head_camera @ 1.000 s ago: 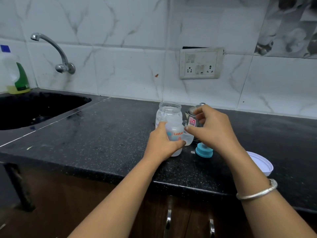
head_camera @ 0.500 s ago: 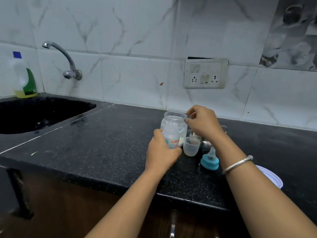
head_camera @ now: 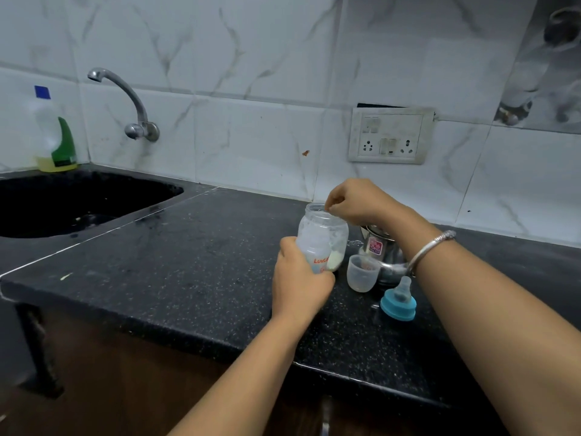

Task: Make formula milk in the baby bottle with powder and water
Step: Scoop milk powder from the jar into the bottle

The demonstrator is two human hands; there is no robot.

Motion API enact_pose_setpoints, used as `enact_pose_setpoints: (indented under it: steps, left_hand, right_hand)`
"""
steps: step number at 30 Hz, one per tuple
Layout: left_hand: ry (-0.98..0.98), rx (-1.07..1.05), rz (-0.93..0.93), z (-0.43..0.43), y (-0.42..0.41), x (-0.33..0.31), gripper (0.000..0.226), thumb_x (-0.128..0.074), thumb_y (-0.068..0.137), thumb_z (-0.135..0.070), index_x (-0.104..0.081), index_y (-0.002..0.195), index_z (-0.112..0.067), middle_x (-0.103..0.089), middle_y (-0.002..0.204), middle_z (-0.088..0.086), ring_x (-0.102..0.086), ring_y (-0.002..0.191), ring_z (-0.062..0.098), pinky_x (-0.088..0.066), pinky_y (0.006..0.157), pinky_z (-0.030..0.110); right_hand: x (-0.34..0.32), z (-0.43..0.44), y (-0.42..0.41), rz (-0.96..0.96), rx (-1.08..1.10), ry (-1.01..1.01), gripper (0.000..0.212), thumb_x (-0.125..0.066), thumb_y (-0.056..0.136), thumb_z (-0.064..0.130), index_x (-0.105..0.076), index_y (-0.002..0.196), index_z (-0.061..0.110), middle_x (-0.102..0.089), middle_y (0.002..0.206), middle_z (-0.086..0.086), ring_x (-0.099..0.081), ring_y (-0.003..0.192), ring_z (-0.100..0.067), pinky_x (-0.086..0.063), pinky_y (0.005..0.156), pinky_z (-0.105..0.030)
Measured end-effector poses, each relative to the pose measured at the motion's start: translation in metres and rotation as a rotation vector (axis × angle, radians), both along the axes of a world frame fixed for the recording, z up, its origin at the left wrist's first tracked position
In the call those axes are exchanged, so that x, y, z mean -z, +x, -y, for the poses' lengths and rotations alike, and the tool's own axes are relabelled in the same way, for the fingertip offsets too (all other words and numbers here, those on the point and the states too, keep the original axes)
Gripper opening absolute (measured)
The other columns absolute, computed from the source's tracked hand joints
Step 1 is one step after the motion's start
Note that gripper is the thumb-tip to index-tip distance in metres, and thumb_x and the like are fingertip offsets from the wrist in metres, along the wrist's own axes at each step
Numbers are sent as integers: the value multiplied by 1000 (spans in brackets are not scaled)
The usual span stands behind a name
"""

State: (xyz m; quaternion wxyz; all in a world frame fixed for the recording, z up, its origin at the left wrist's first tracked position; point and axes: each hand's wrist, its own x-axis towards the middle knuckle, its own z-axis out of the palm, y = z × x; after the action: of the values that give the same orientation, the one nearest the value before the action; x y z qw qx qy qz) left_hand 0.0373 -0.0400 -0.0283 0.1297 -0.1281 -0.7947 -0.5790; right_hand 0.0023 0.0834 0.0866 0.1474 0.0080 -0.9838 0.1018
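Baby bottle (head_camera: pixel 320 229): clear, rounded plastic with a wide open mouth and red lettering. It stands on the counter with its lower half inside the left hand.
Inside the bottle: a pale yellowish clump of powder (head_camera: pixel 335 260) low against the wall, with a whitish film higher up.
Left hand (head_camera: pixel 298 280): fingers and thumb wrapped round the bottle's lower body.
Right hand (head_camera: pixel 356 201): just above the bottle's mouth, fingers curled in with the tips pinched together at the rim. I can't make out whether they hold anything.
Clear cap (head_camera: pixel 362 273): a small frosted plastic cup, mouth up, just right of the left hand and below the right wrist.
Steel container (head_camera: pixel 379 251): shiny metal with a pink label, under the right wrist and behind the cap.
Teat ring (head_camera: pixel 398 303): a blue collar with a translucent teat, beside the right forearm.
Bangle (head_camera: pixel 431 249): silvery, on the right wrist.
Counter (head_camera: pixel 195 262): black speckled stone, glossy.
Sink (head_camera: pixel 63 199): a dark basin well left of the left hand.
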Motion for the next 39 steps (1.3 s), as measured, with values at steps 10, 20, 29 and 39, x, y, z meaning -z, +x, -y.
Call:
enact_pose_setpoints:
  steps: [10,20,29,39]
  left_hand:
    - [24,15,38,2,0,0,48,-68,69,-14,-34,104,-20,-54,104,2,-55,88,22,-43,67,29]
    - [21,13,33,2,1,0,49,-68,70,-13,-34,105,-20,-53,105,2,-55,90,21,-44,69,29]
    - [9,6,40,2,0,0,49,-69,70,-14,-34,104,-20,-55,107,4,-54,89,21,-40,67,29]
    - [1,-49,27,2,2,0,48,-68,70,-16,-34,104,-19,-54,106,4,-54,88,22,-42,68,30]
  right_hand:
    - [-16,10,-25,469,194,54,19,-61,75,13,-44,67,10,-39,62,-8,-35,50,-21,-33,49,-26]
    - [-20,24,-15,607,165,154,32,-38,89,-3,-66,79,7,-43,56,-5,-31,46,-16,-28,36,-13]
    - [-20,22,-6,610,197,131,34,-30,87,-4,-56,66,4,-46,58,-7,-33,46,-14,-29,36,-15]
    - [-14,11,-20,430,159,66,4,-59,76,5,-60,74,2,-36,59,-8,-31,47,-20,-31,46,-25]
